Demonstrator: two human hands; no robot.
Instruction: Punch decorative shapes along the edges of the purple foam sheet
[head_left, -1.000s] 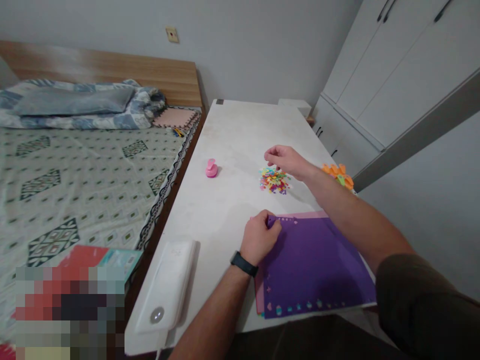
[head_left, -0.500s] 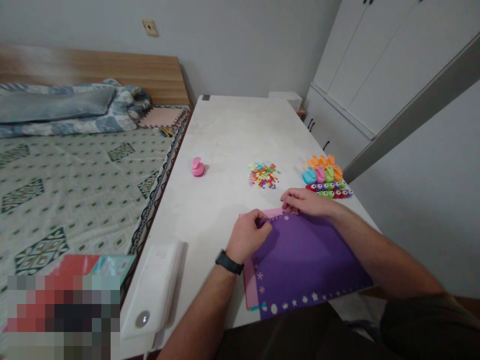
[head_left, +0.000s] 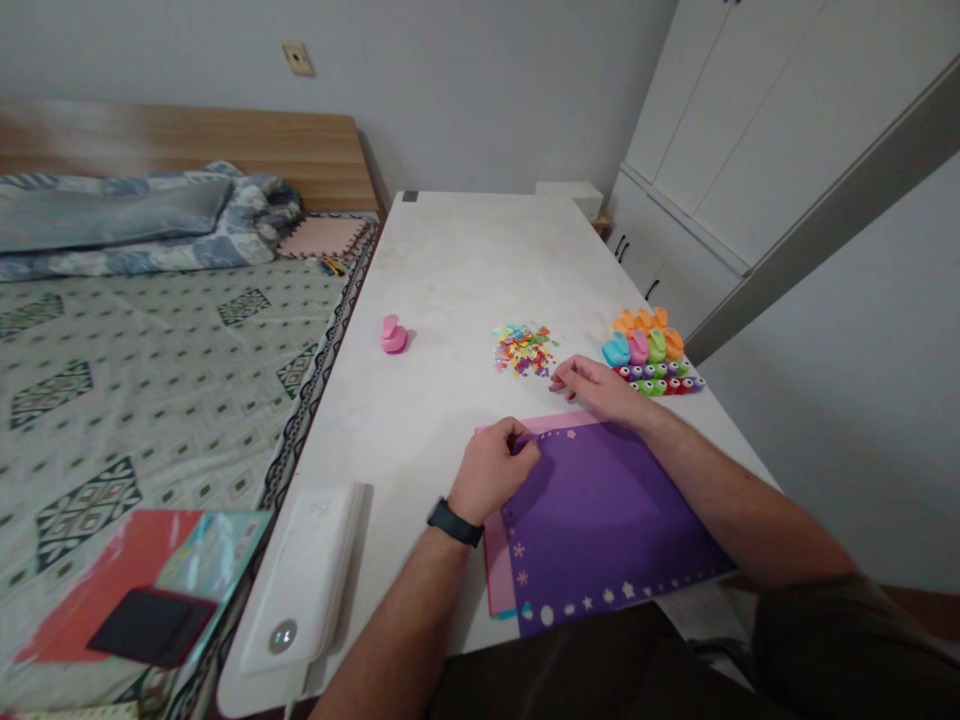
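Note:
A purple sheet of paper (head_left: 615, 510) with shapes punched along its edges lies over pink paper (head_left: 499, 560) at the table's front. My left hand (head_left: 499, 465), a dark watch (head_left: 455, 522) on its wrist, pinches the purple sheet's far left corner. Beyond the sheet's far edge, my right hand (head_left: 600, 388) is raised with thumb and fingertips together on a tiny purple paper piece (head_left: 553, 388). Just past those fingertips lies a pile of colourful paper cutouts (head_left: 523, 348).
Several colourful paper punches (head_left: 646, 345) stand in rows at the table's right edge. One pink punch (head_left: 393, 335) sits apart on the left. A white power bank (head_left: 304, 575) with a cable lies front left. The bed (head_left: 172, 400) borders the table's left side.
My right hand has moved from the purple sheet's far edge away toward the pile of cutouts, with the tiny purple piece at its fingertips. My left hand stays at the corner.

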